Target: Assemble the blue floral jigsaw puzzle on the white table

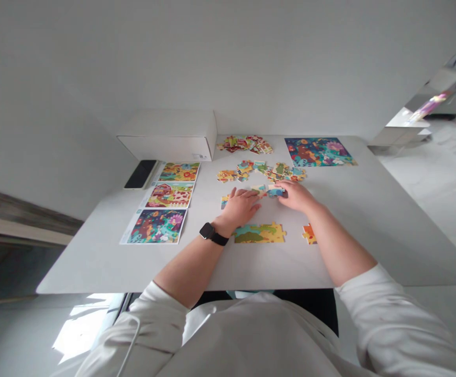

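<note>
My left hand (242,205) lies flat with its fingers spread, the fingertips touching a pale puzzle piece (257,189). Another piece (224,201), partly hidden, shows at its left side. My right hand (297,197) pinches a blue puzzle piece (275,192) just to the right of the pale one; whether the two are joined I cannot tell. Below my hands lies a joined strip of yellow and green puzzle pieces (261,233), its left end partly behind my left wrist. An orange piece (309,234) lies beside my right forearm. Loose yellow and green pieces (280,170) are scattered beyond my hands.
A pile of red and green pieces (245,144) lies at the back of the white table (212,267). An assembled dark blue puzzle (320,152) is at the back right. On the left are picture sheets (159,226), a phone (141,174) and a white box (168,146) against the wall.
</note>
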`<state>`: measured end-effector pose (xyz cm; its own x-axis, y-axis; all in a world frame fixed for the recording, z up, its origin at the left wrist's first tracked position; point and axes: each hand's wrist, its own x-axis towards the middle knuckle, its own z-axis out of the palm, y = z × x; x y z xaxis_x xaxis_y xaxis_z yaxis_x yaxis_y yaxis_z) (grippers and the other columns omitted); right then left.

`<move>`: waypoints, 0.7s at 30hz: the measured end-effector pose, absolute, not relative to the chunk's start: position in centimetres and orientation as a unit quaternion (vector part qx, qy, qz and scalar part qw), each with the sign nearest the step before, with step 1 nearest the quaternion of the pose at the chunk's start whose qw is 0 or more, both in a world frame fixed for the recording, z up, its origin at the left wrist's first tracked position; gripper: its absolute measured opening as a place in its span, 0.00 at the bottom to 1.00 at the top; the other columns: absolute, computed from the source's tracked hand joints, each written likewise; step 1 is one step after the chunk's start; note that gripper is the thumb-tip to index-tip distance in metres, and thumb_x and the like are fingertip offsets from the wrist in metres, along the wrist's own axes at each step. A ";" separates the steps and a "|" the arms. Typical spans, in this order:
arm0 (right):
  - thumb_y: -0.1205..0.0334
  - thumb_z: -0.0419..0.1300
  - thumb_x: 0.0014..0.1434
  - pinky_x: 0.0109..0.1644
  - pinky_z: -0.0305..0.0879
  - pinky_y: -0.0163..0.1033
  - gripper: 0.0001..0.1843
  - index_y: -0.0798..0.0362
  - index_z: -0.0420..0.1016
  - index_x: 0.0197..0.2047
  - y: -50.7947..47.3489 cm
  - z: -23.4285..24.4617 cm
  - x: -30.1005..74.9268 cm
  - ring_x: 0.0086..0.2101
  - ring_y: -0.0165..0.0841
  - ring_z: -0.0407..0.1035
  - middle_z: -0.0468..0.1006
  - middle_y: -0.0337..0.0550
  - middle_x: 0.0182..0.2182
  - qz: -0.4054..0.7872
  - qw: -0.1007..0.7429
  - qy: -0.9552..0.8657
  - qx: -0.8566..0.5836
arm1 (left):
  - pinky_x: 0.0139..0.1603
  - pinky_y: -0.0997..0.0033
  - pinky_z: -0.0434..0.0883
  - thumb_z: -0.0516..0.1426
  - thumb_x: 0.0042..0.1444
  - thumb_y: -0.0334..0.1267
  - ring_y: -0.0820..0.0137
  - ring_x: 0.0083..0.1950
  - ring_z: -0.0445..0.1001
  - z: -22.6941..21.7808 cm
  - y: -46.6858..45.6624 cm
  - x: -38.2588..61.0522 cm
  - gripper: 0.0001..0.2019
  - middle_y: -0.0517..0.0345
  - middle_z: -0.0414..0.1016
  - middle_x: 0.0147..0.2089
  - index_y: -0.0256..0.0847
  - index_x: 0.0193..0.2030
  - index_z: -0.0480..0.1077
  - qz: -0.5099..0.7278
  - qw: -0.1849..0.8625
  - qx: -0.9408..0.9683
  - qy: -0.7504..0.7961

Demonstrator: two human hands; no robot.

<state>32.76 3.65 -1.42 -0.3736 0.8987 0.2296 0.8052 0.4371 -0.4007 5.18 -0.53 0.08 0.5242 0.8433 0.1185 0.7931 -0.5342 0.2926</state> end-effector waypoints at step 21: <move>0.68 0.69 0.58 0.72 0.70 0.57 0.23 0.47 0.86 0.57 3.8 -1.9 32.6 0.62 0.48 0.77 0.85 0.49 0.60 0.123 0.222 -0.850 -0.461 | 0.65 0.57 0.76 0.56 0.73 0.35 0.58 0.58 0.80 0.1 0.1 4.3 0.17 0.49 0.82 0.59 0.47 0.60 0.84 0.148 0.088 0.851 0.496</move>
<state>32.62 3.83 -1.94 -0.4760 0.8389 0.2640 0.7298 0.5443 -0.4136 4.33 0.11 0.14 0.4643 0.8701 0.1652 0.8178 -0.4928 0.2973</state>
